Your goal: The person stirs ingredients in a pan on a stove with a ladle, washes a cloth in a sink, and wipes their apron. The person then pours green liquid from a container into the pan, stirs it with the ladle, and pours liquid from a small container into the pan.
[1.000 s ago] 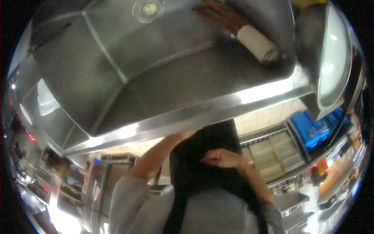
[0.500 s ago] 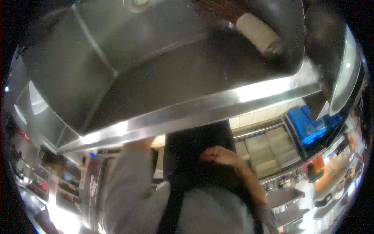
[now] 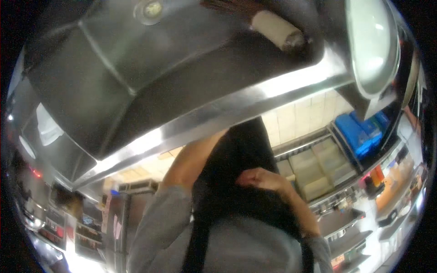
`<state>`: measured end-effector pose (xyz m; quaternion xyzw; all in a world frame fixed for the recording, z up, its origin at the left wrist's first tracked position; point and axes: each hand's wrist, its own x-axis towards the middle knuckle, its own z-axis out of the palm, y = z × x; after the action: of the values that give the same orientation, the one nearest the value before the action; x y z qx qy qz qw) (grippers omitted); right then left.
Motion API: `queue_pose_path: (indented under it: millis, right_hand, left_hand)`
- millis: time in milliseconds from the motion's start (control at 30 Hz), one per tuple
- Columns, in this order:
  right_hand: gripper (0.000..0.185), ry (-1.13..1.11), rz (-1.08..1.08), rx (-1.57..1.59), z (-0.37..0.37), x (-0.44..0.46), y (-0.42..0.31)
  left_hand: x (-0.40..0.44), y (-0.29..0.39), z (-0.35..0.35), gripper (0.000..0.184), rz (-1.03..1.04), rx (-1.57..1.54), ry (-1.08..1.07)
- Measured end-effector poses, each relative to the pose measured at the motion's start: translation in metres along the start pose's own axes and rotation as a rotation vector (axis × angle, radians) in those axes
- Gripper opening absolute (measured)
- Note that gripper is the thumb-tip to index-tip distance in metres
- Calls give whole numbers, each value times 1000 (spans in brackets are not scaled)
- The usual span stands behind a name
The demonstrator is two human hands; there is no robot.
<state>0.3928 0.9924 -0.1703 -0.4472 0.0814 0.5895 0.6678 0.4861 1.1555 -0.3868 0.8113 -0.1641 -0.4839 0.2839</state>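
My right hand (image 3: 261,179) is held against the front of a black apron (image 3: 236,195), its fingers curled closed. What they hold, if anything, is hidden. On the left, my left forearm (image 3: 195,157) reaches forward beneath the metal sink's front rim (image 3: 218,104), and the hand is out of sight behind it. In the sink lies a brush (image 3: 277,32) with dark brown bristles and a thick pale wrapped handle. A round drain (image 3: 150,10) shows at the top.
A large pale bowl (image 3: 373,45) stands at the sink's right corner. Lower right are a rack of pale containers (image 3: 314,168) and blue bundles (image 3: 357,132). White tiles (image 3: 300,113) line the floor beneath the sink. Metal shelving (image 3: 91,232) stands at left.
The view has shifted, bringing the bowl and drain further into sight. My left forearm has reached further forward under the rim. My right hand stays closed at the apron.
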Motion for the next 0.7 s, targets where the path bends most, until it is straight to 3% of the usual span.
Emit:
queue_pose_path:
  millis: [67, 133, 200, 267, 367, 400, 467, 533, 600, 667, 700]
  right_hand:
    - [26, 10, 24, -23, 0, -4, 1]
    - [26, 5, 29, -41, 5, -7, 7]
    - [26, 35, -40, -46, 9, -4, 15]
    - [26, 41, -9, -19, 10, -10, 9]
    - [26, 47, 4, 55, 12, -12, 12]
    - [26, 38, -16, 93, 8, -10, 14]
    - [26, 19, -68, 16, -4, -2, 19]
    - [26, -6, -91, -11, 11, -7, 21]
    - [25, 88, -62, 109, 8, -11, 14]
    - [24, 117, -185, 50, 9, -17, 14]
    - [23, 152, -178, 36, 5, -24, 4]
  left_hand:
    - [8, 29, -1, 18, 22, -176, -95]
    - [-14, 84, 9, 19, 143, -410, -366]
    - [-40, 109, 57, 21, 677, -360, -371]
    - [-82, 101, 100, 24, 861, -272, -314]
    - [-66, 87, 107, 26, 740, -137, -392]
    - [-62, 86, 98, 27, 465, -92, -578]
    - [-48, 83, 86, 32, 266, 124, -624]
    - [-51, 47, 112, 37, 209, 177, -489]
    - [-31, 36, 103, 36, 102, 541, -711]
    - [-35, 26, 104, 32, 276, 806, -283]
    - [-34, 39, 83, 32, 289, 817, -290]
